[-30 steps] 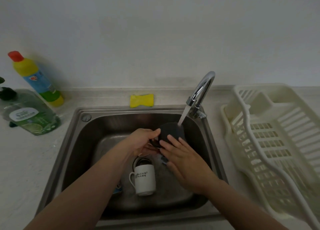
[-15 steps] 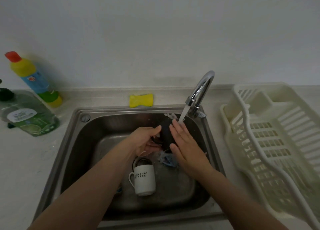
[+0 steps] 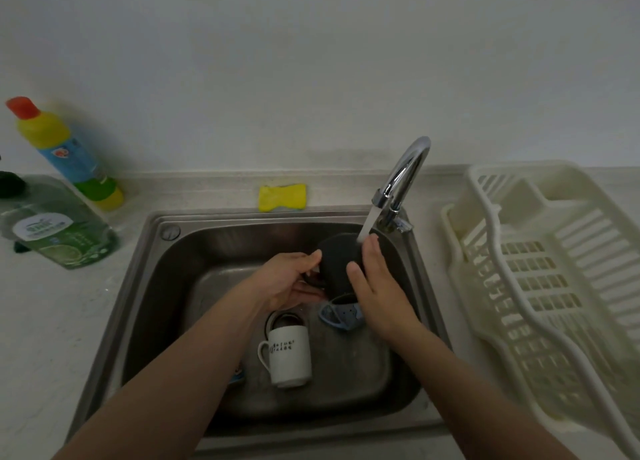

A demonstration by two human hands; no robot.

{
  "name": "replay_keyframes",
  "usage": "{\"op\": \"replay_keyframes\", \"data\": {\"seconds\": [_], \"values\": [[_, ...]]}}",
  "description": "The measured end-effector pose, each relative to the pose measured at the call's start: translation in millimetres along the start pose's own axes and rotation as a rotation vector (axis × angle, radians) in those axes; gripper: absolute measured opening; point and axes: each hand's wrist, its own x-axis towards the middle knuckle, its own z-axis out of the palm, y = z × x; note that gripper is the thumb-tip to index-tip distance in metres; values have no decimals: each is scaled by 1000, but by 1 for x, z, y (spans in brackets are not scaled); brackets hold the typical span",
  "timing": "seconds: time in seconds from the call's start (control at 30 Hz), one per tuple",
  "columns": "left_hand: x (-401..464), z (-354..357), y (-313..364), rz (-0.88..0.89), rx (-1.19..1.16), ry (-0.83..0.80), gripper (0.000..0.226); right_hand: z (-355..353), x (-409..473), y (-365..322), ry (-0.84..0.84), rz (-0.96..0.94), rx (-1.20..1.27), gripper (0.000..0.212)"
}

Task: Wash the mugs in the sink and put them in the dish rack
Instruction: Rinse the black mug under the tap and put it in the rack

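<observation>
Grey counter (image 3: 52, 321) surrounds a steel sink (image 3: 145, 286), set under a bare wall. Nearest, below both sets of fingers, a white mug (image 3: 290, 355) lies on its side on the sink floor, mouth toward the drain, probably waiting its turn. Just under the right fingers sits a blue strainer (image 3: 341, 315), clear of the drain. The left hand (image 3: 287, 283) curls its fingers round the handle side of a dark mug (image 3: 337, 269), thumb on the wall, keeping it tilted, apparently base up, so the stream runs over it. The right hand (image 3: 375, 279) lies flat against the mug's other side, fingers straight, seemingly rubbing it rather than gripping. Water from the tap (image 3: 403, 179) lands at the right fingertips (image 3: 370, 243). Beyond the fingers a yellow sponge (image 3: 282, 198) rests unused on the ledge. Far right of them the rack (image 3: 554, 286) holds no mug yet; far left stand two bottles (image 3: 59, 224).
</observation>
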Motion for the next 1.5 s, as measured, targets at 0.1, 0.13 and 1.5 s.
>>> {"op": "replay_keyframes", "data": {"seconds": [0.1, 0.13, 1.5], "values": [[-1, -3, 0, 18, -25, 15, 25, 0, -11, -7, -72, -2, -60, 70], [-1, -5, 0, 13, -21, 8, 25, 2, -17, -8, -93, 11, -84, 73], [26, -26, -37, 387, 856, 175, 13, -62, 130, 103, 394, 388, -316, 36]]}}
